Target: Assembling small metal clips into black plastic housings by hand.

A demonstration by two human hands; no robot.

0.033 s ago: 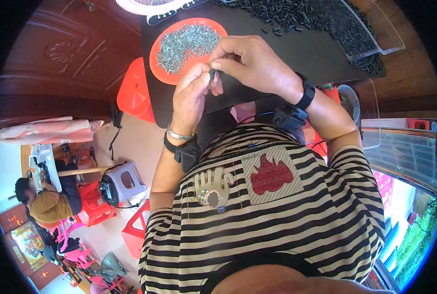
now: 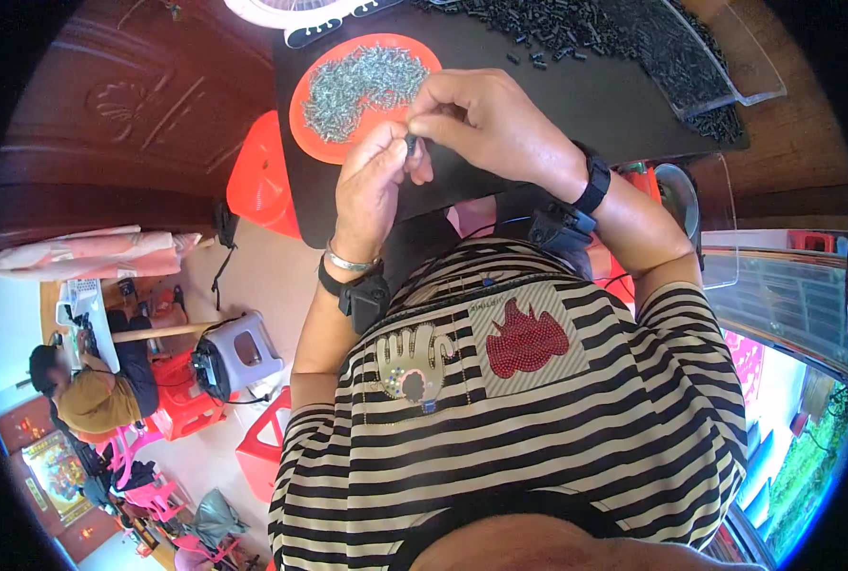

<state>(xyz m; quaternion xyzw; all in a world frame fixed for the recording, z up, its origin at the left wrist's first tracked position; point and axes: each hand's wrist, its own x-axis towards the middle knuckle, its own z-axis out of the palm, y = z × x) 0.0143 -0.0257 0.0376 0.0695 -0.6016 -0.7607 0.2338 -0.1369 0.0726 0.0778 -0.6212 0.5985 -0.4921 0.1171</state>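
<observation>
My left hand [image 2: 365,195] pinches a small black cylindrical plastic piece [image 2: 412,145] between thumb and fingers, above the near edge of the black tabletop [image 2: 481,171]. Thumb and forefinger of my right hand [image 2: 491,119] are pressed together at the top end of that piece; whatever lies between them is hidden. Just beyond my hands is a round orange-red plate [image 2: 302,136], heaped with small silvery metal parts [image 2: 362,84] that look like screws. Some of the plate's bare bottom shows nearest my fingers.
Many loose black pieces [image 2: 557,27] like the held one lie at the far right, partly under a clear plastic tray [image 2: 762,95]. A red stool [image 2: 264,181] stands left of the table. Farther left, another person [image 2: 100,400] sits near a grey-lilac stool [image 2: 248,352].
</observation>
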